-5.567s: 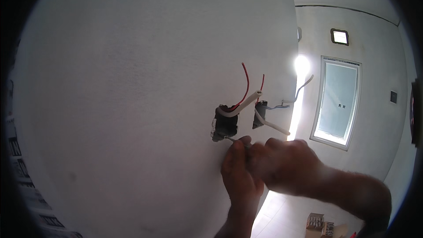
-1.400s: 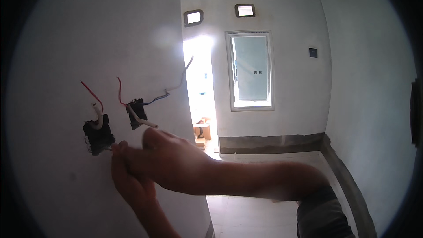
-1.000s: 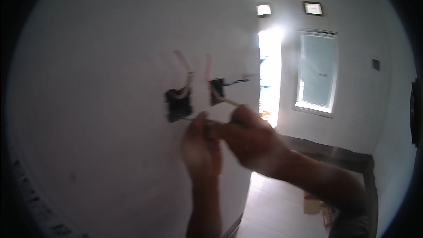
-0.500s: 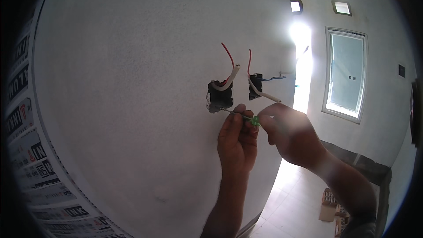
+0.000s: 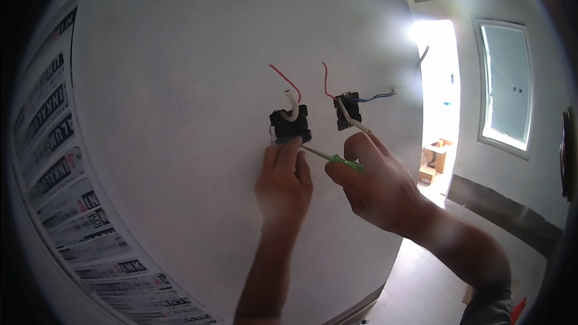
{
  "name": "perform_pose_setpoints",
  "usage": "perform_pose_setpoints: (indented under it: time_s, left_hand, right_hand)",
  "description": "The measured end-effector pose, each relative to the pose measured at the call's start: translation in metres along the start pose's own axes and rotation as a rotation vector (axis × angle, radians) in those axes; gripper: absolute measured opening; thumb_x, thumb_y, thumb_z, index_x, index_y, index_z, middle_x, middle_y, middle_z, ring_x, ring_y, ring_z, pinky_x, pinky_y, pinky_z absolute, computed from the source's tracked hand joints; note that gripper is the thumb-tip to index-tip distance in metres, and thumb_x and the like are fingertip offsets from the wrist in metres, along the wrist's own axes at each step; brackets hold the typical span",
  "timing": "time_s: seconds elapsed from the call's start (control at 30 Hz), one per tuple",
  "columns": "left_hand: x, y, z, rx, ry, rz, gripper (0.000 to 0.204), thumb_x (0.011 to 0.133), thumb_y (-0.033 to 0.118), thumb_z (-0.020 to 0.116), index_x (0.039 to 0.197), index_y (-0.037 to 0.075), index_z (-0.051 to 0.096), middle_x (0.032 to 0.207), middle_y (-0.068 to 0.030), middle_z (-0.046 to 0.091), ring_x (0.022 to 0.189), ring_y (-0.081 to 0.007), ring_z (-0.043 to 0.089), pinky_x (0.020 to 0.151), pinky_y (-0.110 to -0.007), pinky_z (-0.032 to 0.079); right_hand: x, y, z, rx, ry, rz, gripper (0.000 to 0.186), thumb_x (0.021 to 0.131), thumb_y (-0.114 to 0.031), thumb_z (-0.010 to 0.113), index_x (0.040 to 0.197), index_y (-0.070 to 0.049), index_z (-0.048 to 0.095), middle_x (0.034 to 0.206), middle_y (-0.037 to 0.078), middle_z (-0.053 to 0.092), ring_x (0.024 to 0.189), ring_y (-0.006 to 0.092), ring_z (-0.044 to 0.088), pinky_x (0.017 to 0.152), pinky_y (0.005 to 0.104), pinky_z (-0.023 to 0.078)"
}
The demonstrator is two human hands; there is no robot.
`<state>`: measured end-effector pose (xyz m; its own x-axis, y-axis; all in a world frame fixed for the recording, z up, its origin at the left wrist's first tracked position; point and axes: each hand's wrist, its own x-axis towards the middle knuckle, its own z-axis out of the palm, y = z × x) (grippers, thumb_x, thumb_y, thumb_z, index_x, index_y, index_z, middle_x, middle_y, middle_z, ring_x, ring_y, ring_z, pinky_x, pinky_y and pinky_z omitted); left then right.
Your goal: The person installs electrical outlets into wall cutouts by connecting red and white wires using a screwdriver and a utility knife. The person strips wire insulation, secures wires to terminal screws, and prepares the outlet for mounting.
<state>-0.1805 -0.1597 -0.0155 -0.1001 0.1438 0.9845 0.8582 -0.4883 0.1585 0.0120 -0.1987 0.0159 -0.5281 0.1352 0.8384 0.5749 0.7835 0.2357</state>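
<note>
My right hand (image 5: 385, 186) grips a screwdriver (image 5: 343, 160) with a green handle. Its thin shaft slants up and left to the lower right corner of a black wall box (image 5: 291, 132). At that box's bottom edge is my left hand (image 5: 283, 180), its fingers bent and pressed together beside the screwdriver tip; whatever they pinch is hidden. A thick white cable (image 5: 293, 107) curls out of the box, and a red wire (image 5: 286, 76) sticks up from it.
Right of it sits a second black wall box (image 5: 345, 121) with a white cable, a red wire (image 5: 326, 78) and blue wires (image 5: 376, 96). Printed sheets (image 5: 66, 162) cover the left side. Beyond the wall's right edge are a bright doorway, cardboard boxes (image 5: 435, 155) and a window (image 5: 506, 84).
My left hand has moved up and left from the screwdriver shaft to the first box's bottom edge. My right hand has shifted left with the screwdriver. The view has also shifted.
</note>
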Motion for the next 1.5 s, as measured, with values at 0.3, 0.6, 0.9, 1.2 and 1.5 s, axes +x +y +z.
perform_pose_setpoints:
  time_s: [0.3, 0.6, 0.9, 1.2, 1.5]
  left_hand:
    - [0.02, -0.01, -0.001, 0.335, 0.008, 0.244, 0.017, 0.097, 0.016, 0.074, 0.091, 0.004, 0.062, 0.086, -0.0127, 0.066, 0.075, -0.0328, 0.066, 0.069, -0.042, 0.054]
    - [-0.093, 0.032, 0.015, -0.082, -0.28, -0.325, 0.019, 0.104, 0.02, 0.072, 0.092, 0.008, 0.062, 0.076, -0.0029, 0.067, 0.062, -0.0083, 0.062, 0.052, -0.025, 0.048]
    - [-0.47, 0.018, 0.046, -0.071, -0.965, -1.086, 0.018, 0.092, 0.011, 0.079, 0.085, 0.004, 0.065, 0.069, -0.0041, 0.069, 0.06, -0.0115, 0.065, 0.057, -0.031, 0.053]
    - [-0.731, 0.057, -0.002, 0.06, -1.426, -1.744, 0.019, 0.091, 0.012, 0.081, 0.087, -0.002, 0.069, 0.076, -0.0099, 0.074, 0.059, -0.0139, 0.07, 0.051, -0.029, 0.058]
    - [-0.895, -0.004, 0.042, 0.081, -1.395, -1.652, 0.029, 0.093, 0.02, 0.071, 0.074, -0.002, 0.072, 0.064, -0.0119, 0.072, 0.055, -0.0213, 0.072, 0.056, -0.036, 0.057]
  right_hand:
    - [-0.117, 0.034, -0.039, 0.453, 0.11, 0.244, 0.021, 0.084, 0.006, 0.073, 0.101, -0.005, 0.074, 0.091, 0.009, 0.057, 0.08, 0.0254, 0.063, 0.068, 0.0369, 0.055]
    - [-0.488, 0.007, 0.035, 0.907, -0.029, 1.612, 0.019, 0.088, -0.01, 0.077, 0.105, 0.0, 0.075, 0.092, 0.009, 0.074, 0.084, 0.014, 0.066, 0.076, 0.0308, 0.053]
    - [-0.771, -0.125, 0.002, 0.415, -0.494, 2.279, 0.021, 0.082, -0.014, 0.08, 0.098, -0.001, 0.077, 0.078, 0.011, 0.072, 0.069, 0.0189, 0.067, 0.066, 0.0351, 0.054]
    - [-0.819, -0.204, 0.011, 0.317, -0.597, 2.239, 0.02, 0.082, -0.017, 0.08, 0.095, -0.001, 0.077, 0.081, 0.012, 0.074, 0.076, 0.021, 0.068, 0.075, 0.0359, 0.055]
    - [-0.84, -0.265, 0.031, 0.352, -0.573, 2.446, 0.017, 0.086, -0.013, 0.079, 0.096, 0.0, 0.076, 0.084, 0.009, 0.075, 0.078, 0.0164, 0.068, 0.075, 0.0331, 0.055]
